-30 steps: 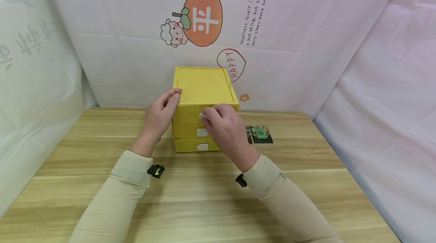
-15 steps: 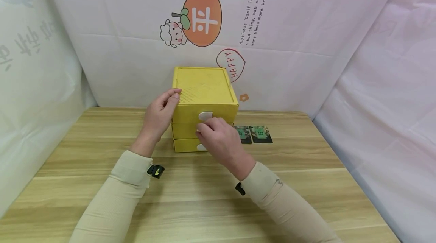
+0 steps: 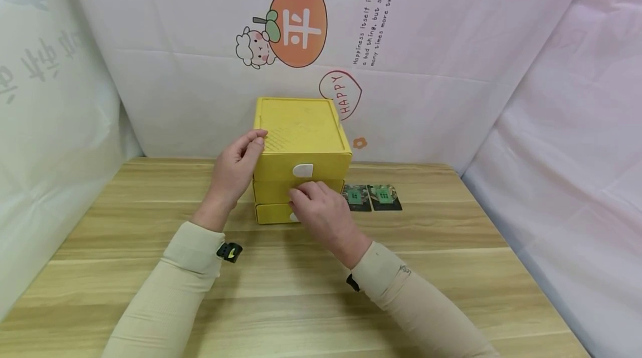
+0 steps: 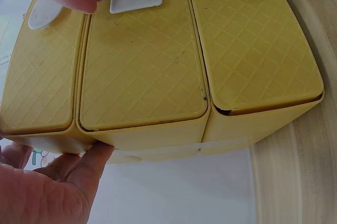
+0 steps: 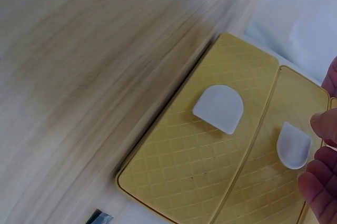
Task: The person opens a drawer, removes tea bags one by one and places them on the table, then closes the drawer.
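Observation:
A yellow mini drawer cabinet [image 3: 303, 124] with three stacked drawers and white tab handles stands near the back cloth. My left hand [image 3: 233, 167] rests its fairly straight fingers on the left side and top edge. My right hand [image 3: 325, 217] is in front of the middle drawer, fingers loosely bent. In the right wrist view its thumb and fingertips lie apart, right beside the middle handle [image 5: 294, 146], which shows uncovered. The bottom handle [image 5: 218, 109] is in full view there; the head view has it partly behind the right hand. The top handle [image 3: 303, 170] shows above the knuckles.
Two dark square cards [image 3: 384, 197] with green prints lie on the table right of the cabinet. The wood-grain table [image 3: 281, 302] reaches to white printed cloth [image 3: 200, 23] at the back and both sides.
My right hand has left the top drawer's handle and moved down to the middle drawer, uncovering that handle and the left card. My left hand has stayed in place.

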`<control>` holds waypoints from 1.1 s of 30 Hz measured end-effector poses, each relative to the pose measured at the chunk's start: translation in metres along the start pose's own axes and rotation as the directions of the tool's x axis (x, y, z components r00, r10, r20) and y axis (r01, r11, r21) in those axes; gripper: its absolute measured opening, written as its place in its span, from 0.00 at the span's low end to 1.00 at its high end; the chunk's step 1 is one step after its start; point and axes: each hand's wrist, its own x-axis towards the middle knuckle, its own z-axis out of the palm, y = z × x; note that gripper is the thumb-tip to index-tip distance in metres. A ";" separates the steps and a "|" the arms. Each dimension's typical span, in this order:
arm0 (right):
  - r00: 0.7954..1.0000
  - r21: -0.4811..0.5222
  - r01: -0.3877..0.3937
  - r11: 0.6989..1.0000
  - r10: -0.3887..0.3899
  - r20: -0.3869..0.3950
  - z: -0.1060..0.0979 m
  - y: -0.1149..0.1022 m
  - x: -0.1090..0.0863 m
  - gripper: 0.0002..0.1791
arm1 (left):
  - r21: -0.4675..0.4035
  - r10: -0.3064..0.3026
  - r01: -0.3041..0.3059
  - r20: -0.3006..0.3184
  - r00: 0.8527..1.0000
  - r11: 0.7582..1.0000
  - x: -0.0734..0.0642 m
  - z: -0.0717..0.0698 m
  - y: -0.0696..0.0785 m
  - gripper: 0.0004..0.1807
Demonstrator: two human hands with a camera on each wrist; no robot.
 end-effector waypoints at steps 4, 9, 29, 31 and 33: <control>1.000 -0.003 -0.014 1.000 0.014 0.006 0.002 0.001 -0.001 0.06 | -0.001 -0.002 0.002 -0.001 1.000 1.000 0.000 0.000 0.001 0.27; 0.999 0.003 -0.030 1.000 0.030 0.026 0.005 0.002 -0.003 0.06 | -0.004 -0.001 0.001 -0.003 1.000 1.000 0.000 0.000 0.001 0.26; 0.993 -0.014 -0.078 0.997 0.079 0.092 0.008 0.002 0.000 0.06 | 0.003 0.006 -0.006 -0.007 1.000 1.000 -0.001 0.000 0.000 0.26; 0.991 -0.019 -0.084 0.996 0.086 0.102 0.007 0.001 0.000 0.06 | 0.004 0.009 -0.009 -0.006 1.000 1.000 -0.001 0.000 0.001 0.27; 0.991 -0.022 -0.087 0.996 0.089 0.101 0.007 0.001 0.001 0.05 | 0.004 0.010 -0.010 -0.006 1.000 1.000 -0.001 0.000 0.001 0.27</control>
